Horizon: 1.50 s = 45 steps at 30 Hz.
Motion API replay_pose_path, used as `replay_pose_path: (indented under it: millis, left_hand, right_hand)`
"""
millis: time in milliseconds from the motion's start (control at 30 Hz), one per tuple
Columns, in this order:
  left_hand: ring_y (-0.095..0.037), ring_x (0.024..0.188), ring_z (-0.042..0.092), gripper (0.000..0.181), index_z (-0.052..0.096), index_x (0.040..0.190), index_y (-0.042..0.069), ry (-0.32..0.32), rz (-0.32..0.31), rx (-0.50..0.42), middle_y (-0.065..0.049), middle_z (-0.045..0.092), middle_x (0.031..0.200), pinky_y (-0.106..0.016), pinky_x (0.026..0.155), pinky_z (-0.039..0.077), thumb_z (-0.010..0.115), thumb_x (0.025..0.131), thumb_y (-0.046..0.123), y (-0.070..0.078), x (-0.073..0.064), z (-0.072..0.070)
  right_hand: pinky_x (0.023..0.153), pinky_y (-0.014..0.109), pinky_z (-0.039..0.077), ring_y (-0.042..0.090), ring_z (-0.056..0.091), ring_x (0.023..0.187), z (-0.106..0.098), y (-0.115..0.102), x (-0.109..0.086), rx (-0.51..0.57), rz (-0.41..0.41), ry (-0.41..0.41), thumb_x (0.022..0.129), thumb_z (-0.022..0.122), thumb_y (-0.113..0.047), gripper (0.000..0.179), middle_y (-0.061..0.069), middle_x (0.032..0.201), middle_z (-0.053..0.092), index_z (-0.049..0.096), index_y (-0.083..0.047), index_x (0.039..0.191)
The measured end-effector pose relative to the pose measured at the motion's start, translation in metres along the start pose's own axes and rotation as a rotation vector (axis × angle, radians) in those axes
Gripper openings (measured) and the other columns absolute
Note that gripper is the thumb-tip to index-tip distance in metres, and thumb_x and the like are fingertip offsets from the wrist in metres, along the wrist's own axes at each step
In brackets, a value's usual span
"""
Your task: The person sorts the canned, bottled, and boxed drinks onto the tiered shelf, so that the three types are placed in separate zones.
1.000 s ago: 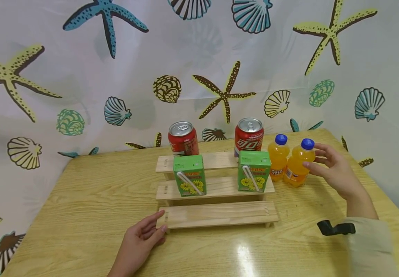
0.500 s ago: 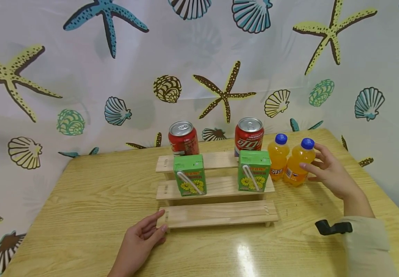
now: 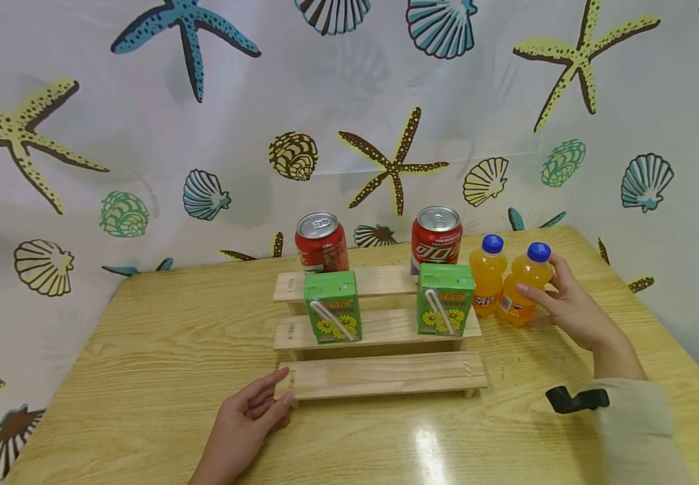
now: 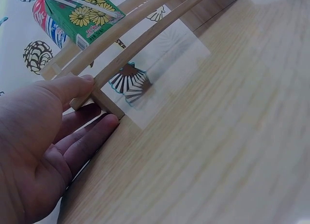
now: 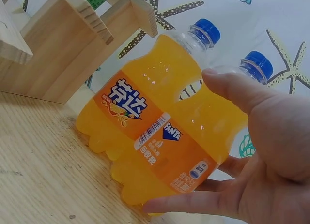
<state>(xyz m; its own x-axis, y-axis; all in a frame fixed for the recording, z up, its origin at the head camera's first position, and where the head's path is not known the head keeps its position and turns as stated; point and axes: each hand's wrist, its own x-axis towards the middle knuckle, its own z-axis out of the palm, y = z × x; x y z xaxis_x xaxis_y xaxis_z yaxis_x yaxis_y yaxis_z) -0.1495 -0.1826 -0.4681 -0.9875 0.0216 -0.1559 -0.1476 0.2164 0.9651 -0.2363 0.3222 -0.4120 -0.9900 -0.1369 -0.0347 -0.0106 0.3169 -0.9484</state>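
My right hand (image 3: 576, 313) is around the right-hand bottle of orange soda (image 3: 524, 293), thumb in front and fingers reaching behind it. In the right wrist view its little finger lies low against the bottle, which stands upright on the table. Close on its left is a second blue-capped soda bottle (image 3: 487, 279). My left hand (image 3: 243, 421) holds the left end of the lowest step of a wooden three-step shelf (image 3: 386, 374). The left wrist view shows that thumb (image 4: 75, 86) on the step and fingertips by its foot. Behind the right bottle, some fingers are partly hidden.
Two green drink cartons, left (image 3: 333, 306) and right (image 3: 444, 300), stand on the middle step. On the top step are two red cola cans, left (image 3: 320, 242) and right (image 3: 436, 236). A cloth (image 3: 252, 155) with starfish and shells hangs behind the table (image 3: 161, 350).
My right hand has moved left and closer around the right bottle, its thumb sliding further across the front. The left hand and the shelf have stayed put.
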Motion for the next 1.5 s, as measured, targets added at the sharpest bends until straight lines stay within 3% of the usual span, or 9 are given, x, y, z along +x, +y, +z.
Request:
replay_pose_path:
  millis: [233, 600, 1233, 1500]
  left_hand:
    - [-0.016, 0.098, 0.074, 0.048, 0.06, 0.138, 0.013, 0.003, -0.002, -0.003, -0.016, 0.065, 0.132, -0.029, 0.077, 0.064, 0.072, 0.092, 0.008, 0.0, 0.0, 0.001]
    - [-0.017, 0.097, 0.074, 0.047, 0.06, 0.138, 0.014, -0.016, -0.012, -0.02, -0.016, 0.071, 0.12, -0.03, 0.078, 0.064, 0.071, 0.093, 0.008, 0.0, 0.0, 0.0]
    - [-0.017, 0.097, 0.074, 0.048, 0.06, 0.139, 0.013, -0.002, -0.02, -0.021, -0.016, 0.07, 0.122, -0.03, 0.078, 0.064, 0.071, 0.093, 0.006, 0.0, 0.001, 0.001]
    - [-0.018, 0.098, 0.074, 0.048, 0.06, 0.139, 0.014, 0.004, -0.029, -0.023, -0.016, 0.069, 0.125, -0.03, 0.077, 0.064, 0.071, 0.093, 0.006, 0.0, 0.001, 0.001]
  right_hand:
    - [0.085, 0.065, 0.057, 0.062, 0.023, 0.142, 0.0, 0.0, 0.001, -0.004, 0.002, 0.008, 0.103, 0.057, -0.032, 0.081, 0.029, 0.163, 0.01, -0.002, -0.028, 0.158]
    - [0.08, 0.058, 0.062, 0.058, 0.031, 0.139, -0.002, 0.004, -0.002, 0.024, -0.042, 0.028, 0.101, 0.061, -0.031, 0.07, 0.027, 0.158, 0.023, 0.017, -0.031, 0.155]
    - [0.076, 0.057, 0.063, 0.059, 0.032, 0.138, -0.004, 0.002, -0.003, 0.008, -0.065, 0.028, 0.102, 0.06, -0.028, 0.07, 0.027, 0.157, 0.024, 0.016, -0.021, 0.156]
    - [0.072, 0.054, 0.064, 0.053, 0.039, 0.134, -0.006, -0.008, -0.008, 0.007, -0.115, 0.021, 0.103, 0.057, -0.027, 0.061, 0.02, 0.152, 0.031, 0.024, -0.029, 0.154]
